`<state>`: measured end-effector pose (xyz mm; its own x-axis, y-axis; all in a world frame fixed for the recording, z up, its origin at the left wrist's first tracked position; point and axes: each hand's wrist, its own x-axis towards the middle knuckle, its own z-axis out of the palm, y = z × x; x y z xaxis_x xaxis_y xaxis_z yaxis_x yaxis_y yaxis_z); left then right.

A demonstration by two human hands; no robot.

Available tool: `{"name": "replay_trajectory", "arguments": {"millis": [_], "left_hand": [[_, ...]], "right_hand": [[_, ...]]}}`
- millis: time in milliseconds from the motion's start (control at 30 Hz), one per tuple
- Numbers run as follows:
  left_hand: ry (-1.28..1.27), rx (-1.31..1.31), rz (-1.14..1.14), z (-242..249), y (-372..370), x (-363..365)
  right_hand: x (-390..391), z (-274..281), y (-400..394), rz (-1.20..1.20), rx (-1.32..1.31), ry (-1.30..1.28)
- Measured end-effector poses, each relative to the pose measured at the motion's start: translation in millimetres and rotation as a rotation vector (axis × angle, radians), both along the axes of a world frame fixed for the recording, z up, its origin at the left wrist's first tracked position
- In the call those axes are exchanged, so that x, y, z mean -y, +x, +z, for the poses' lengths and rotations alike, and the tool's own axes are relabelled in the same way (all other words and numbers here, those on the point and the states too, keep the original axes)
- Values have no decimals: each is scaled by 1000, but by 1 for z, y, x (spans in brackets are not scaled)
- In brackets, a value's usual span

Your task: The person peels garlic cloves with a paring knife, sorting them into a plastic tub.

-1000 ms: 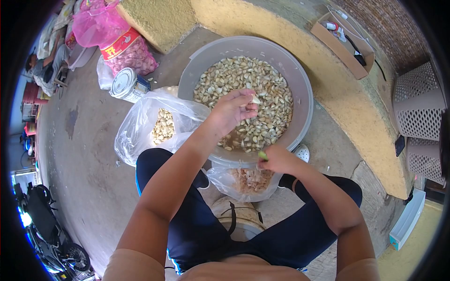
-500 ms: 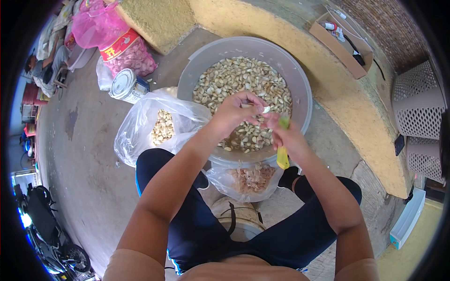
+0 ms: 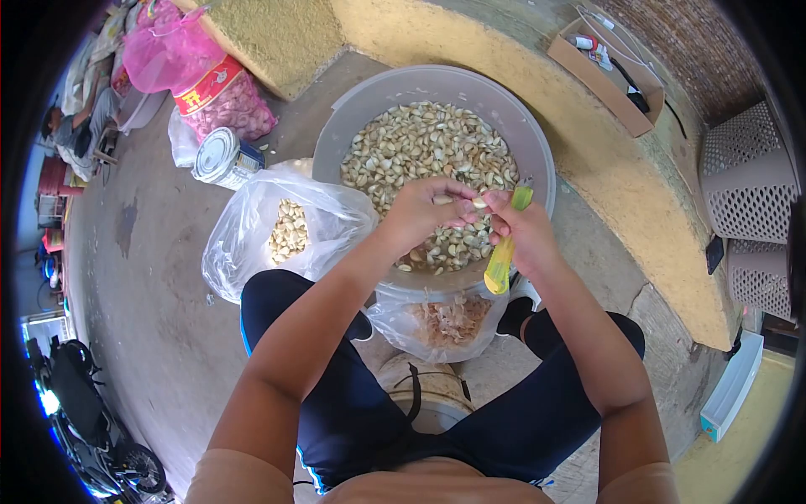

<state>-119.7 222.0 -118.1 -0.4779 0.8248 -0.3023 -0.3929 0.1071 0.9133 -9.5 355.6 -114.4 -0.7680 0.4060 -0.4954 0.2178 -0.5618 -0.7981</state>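
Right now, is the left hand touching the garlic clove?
Touching. The head view shows the left hand pinching the garlic clove at its fingertips, above the basin.

Head-worn view, steeply downward, close

My knife (image 3: pixel 502 252) has a yellow-green handle. The cloves (image 3: pixel 420 151) are pale cream in a grey basin (image 3: pixel 353 109). My shorts (image 3: pixel 336 395) are navy — a blue stripe down the side. The net sack (image 3: pixel 222 97) is pink — red label.

Tin can (image 3: pixel 220 154), pink sack (image 3: pixel 195 71), cardboard box (image 3: pixel 606 77).
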Motion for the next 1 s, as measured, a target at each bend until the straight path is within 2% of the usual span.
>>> {"name": "replay_trajectory", "arguments": {"millis": [200, 500, 800, 1000], "left_hand": [[-13, -175, 6, -7, 3, -2], [19, -999, 4, -5, 4, 1], [15, -1175, 34, -4, 8, 5], [47, -1101, 46, -7, 7, 3]], "right_hand": [[0, 0, 2, 70, -1, -93], [-1, 1, 0, 98, 68, 19], [4, 4, -2, 125, 87, 57], [0, 7, -3, 228, 81, -47]]}}
